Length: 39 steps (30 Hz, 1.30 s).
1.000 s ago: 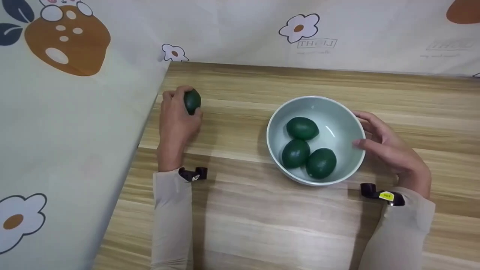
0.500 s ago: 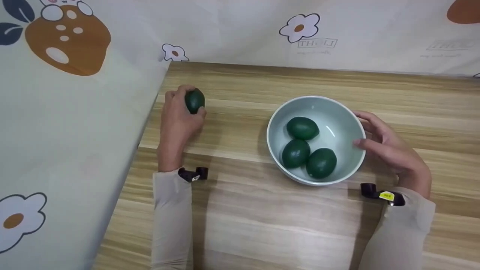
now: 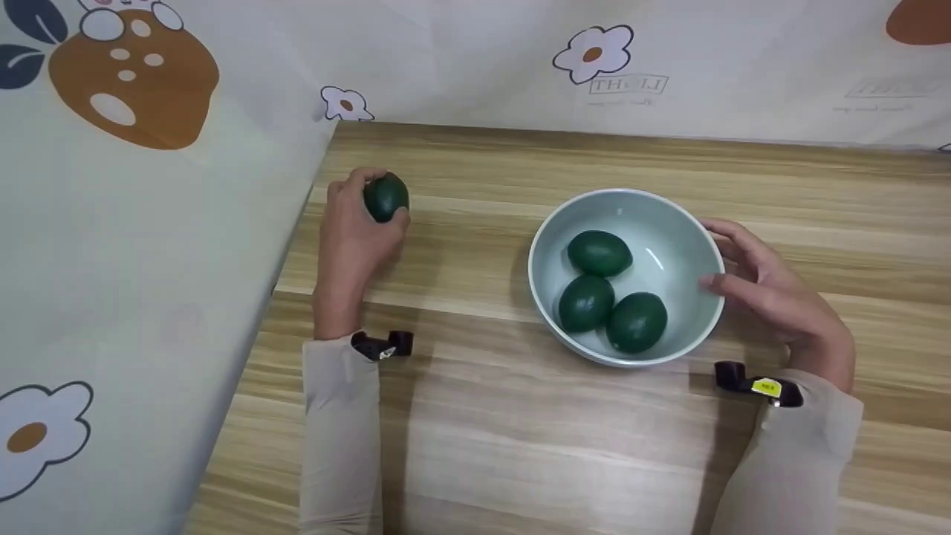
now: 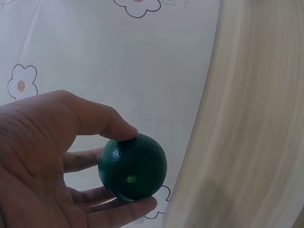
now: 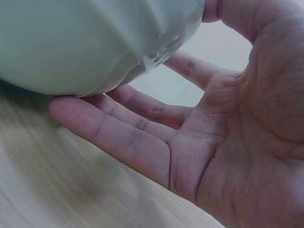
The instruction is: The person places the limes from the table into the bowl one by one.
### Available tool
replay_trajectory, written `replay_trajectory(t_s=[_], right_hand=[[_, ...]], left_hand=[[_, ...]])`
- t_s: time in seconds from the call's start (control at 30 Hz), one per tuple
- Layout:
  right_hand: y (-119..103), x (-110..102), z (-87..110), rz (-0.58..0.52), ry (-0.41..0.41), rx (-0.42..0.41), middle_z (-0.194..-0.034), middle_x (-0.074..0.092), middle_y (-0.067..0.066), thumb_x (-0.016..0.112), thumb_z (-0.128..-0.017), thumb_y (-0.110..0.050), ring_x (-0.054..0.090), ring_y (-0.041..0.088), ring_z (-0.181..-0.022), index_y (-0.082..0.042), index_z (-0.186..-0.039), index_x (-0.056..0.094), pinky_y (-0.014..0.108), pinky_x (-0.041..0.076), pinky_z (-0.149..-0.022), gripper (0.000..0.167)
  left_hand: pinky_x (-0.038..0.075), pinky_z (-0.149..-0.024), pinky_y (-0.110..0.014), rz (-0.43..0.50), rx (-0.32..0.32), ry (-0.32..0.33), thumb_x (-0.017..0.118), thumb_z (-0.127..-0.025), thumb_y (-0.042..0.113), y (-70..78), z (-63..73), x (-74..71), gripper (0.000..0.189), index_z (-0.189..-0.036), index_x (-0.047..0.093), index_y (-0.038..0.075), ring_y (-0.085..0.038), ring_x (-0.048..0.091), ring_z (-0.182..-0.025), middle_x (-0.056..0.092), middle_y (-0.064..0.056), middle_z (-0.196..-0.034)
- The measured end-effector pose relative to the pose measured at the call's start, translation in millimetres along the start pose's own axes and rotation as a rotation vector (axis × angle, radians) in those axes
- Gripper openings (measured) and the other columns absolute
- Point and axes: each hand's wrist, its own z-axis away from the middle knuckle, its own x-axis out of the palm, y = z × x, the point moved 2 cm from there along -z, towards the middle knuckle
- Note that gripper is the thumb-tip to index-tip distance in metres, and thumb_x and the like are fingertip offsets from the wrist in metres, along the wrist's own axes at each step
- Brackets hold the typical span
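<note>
My left hand (image 3: 356,230) holds a dark green lime (image 3: 387,198) between thumb and fingers, at the left part of the table. The left wrist view shows the thumb on one side of this lime (image 4: 135,166) and fingertips on the other, with a pale green spot on its end. On the right, my right hand (image 3: 780,290) grips a pale green bowl (image 3: 672,230), thumb over the rim. Its fingers (image 5: 128,137) lie along the bowl's outside, low near the base, in the right wrist view. Inside the bowl lie three more dark green limes (image 3: 637,322), clustered toward the left and front.
The wood-patterned table (image 3: 475,416) ends at the left along a slanting edge. A pale sheet printed with flowers (image 3: 592,56) and a brown strawberry (image 3: 141,82) borders it at the back and left. Both wrists carry small black cameras (image 3: 386,344).
My left hand has shifted slightly to the right with the lime, and more of the lime shows now. The right hand and the bowl have stayed in place.
</note>
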Motion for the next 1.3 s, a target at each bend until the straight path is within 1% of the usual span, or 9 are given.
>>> replay_trajectory(t_s=[0.2,0.4,0.5,0.63,0.77,0.93,1.03,1.17,1.3], right_hand=[[0,-1,0.4,0.003,-0.003,-0.007,-0.145,0.06,-0.002,0.059,-0.099,0.004,0.069,0.012,-0.117,-0.015,-0.158,0.043,0.03,0.064,-0.085,0.064],[1,-1,0.8,-0.022,-0.003,-0.003,-0.144,0.06,-0.002,0.059,-0.099,0.006,0.069,0.012,-0.116,-0.015,-0.158,0.044,0.031,0.065,-0.083,0.064],[1,-1,0.8,-0.033,-0.006,-0.005,-0.144,0.061,-0.002,0.059,-0.099,0.007,0.07,0.012,-0.116,-0.015,-0.158,0.044,0.031,0.065,-0.084,0.065],[1,-1,0.8,-0.027,-0.004,-0.014,-0.142,0.062,-0.001,0.059,-0.098,0.007,0.07,0.012,-0.116,-0.014,-0.158,0.044,0.03,0.064,-0.085,0.064],[1,-2,0.5,-0.022,0.002,-0.014,-0.141,0.063,-0.002,0.059,-0.098,0.007,0.07,0.012,-0.115,-0.014,-0.157,0.045,0.029,0.064,-0.085,0.064],[1,-1,-0.3,-0.037,0.017,-0.008,-0.141,0.063,-0.002,0.06,-0.098,0.007,0.07,0.011,-0.116,-0.014,-0.156,0.047,0.029,0.064,-0.085,0.064],[2,-1,-0.6,-0.042,0.026,-0.005,-0.142,0.062,-0.003,0.06,-0.098,0.007,0.07,0.011,-0.116,-0.016,-0.156,0.048,0.029,0.064,-0.084,0.064],[3,-1,0.0,-0.05,0.021,-0.006,-0.142,0.063,-0.003,0.06,-0.097,0.008,0.07,0.012,-0.116,-0.016,-0.155,0.048,0.029,0.064,-0.084,0.064],[1,-2,0.9,-0.043,0.017,-0.014,-0.142,0.062,-0.002,0.059,-0.098,0.008,0.07,0.012,-0.116,-0.015,-0.156,0.047,0.028,0.064,-0.084,0.064]], left_hand=[[0.052,-0.108,-0.058,0.029,-0.01,-0.007,0.076,-0.092,0.018,2.6,-0.1,4.7,0.06,-0.148,0.055,0.012,-0.039,0.055,-0.131,0.049,-0.023,-0.149],[0.051,-0.11,-0.058,0.033,-0.018,-0.022,0.076,-0.092,0.019,5.3,-1.0,7.7,0.061,-0.149,0.055,0.014,-0.039,0.055,-0.133,0.048,-0.022,-0.151],[0.051,-0.11,-0.058,0.051,-0.016,-0.027,0.076,-0.092,0.021,7.2,-0.9,8.6,0.059,-0.148,0.056,0.015,-0.038,0.055,-0.133,0.049,-0.021,-0.15],[0.051,-0.11,-0.055,0.084,0.006,-0.046,0.077,-0.092,0.021,10.0,-0.4,12.1,0.058,-0.146,0.056,0.015,-0.035,0.055,-0.132,0.052,-0.019,-0.148],[0.051,-0.112,-0.054,0.093,0.035,-0.061,0.076,-0.093,0.021,11.8,0.6,15.2,0.056,-0.145,0.057,0.015,-0.034,0.054,-0.134,0.053,-0.018,-0.148],[0.051,-0.11,-0.051,0.125,0.059,-0.072,0.076,-0.093,0.021,12.0,1.3,14.6,0.056,-0.145,0.057,0.013,-0.032,0.054,-0.131,0.054,-0.019,-0.146],[0.053,-0.107,-0.048,0.159,0.06,-0.099,0.076,-0.093,0.022,12.8,1.9,14.2,0.056,-0.145,0.057,0.013,-0.032,0.057,-0.126,0.054,-0.019,-0.144],[0.052,-0.109,-0.048,0.184,0.048,-0.141,0.076,-0.094,0.023,16.7,3.5,13.7,0.056,-0.146,0.057,0.014,-0.033,0.059,-0.125,0.054,-0.019,-0.146],[0.051,-0.11,-0.05,0.192,0.057,-0.149,0.076,-0.094,0.023,20.6,5.2,12.9,0.055,-0.145,0.057,0.014,-0.034,0.059,-0.128,0.055,-0.018,-0.146]])
